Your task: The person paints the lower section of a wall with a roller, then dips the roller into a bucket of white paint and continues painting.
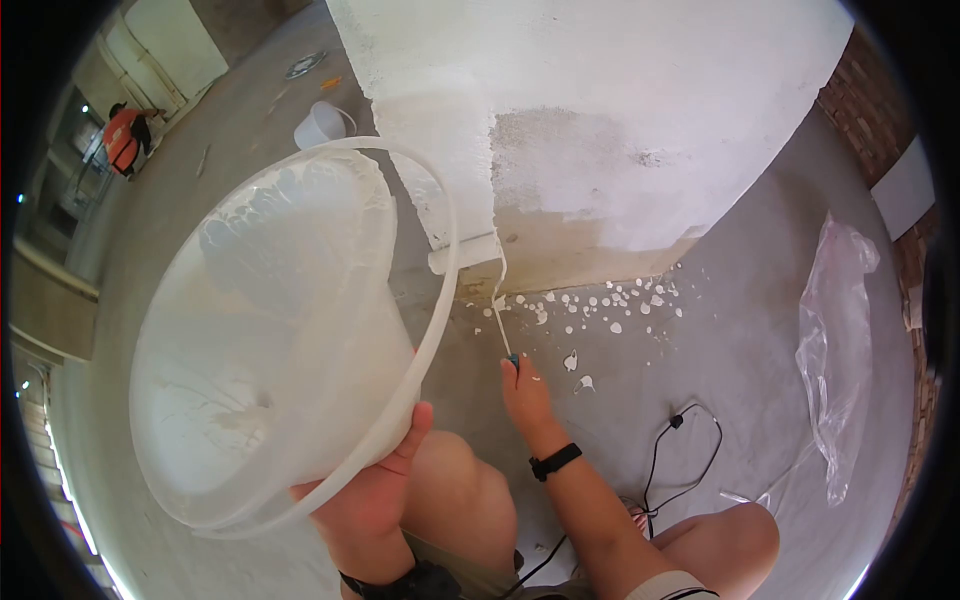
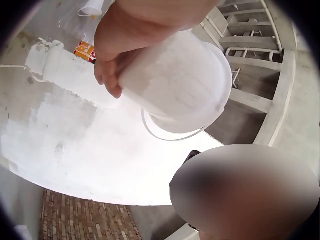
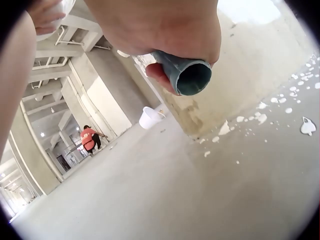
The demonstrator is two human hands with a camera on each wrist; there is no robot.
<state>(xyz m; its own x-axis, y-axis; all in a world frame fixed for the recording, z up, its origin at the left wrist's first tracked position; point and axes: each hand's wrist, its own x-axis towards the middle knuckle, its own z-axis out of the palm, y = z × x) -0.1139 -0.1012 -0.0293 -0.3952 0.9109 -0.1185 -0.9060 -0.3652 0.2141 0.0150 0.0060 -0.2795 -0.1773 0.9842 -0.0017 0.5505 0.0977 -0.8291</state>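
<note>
Right hand (image 1: pixel 527 400) grips roller (image 1: pixel 460 254), left (image 1: pixel 365 500) grasps tilted bucket (image 1: pixel 320 340). Wall (image 1: pixel 600 50) white well above right grip; grey patch (image 1: pixel 540 155), beige base (image 1: pixel 560 258) just above it look undone.

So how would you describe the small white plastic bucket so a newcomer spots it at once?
In the head view, start at the partly painted white wall and go left onto the grey concrete floor. The small white plastic bucket is there, beyond the large translucent bucket. The left hand holds that larger one; this one rests on the floor.
</note>
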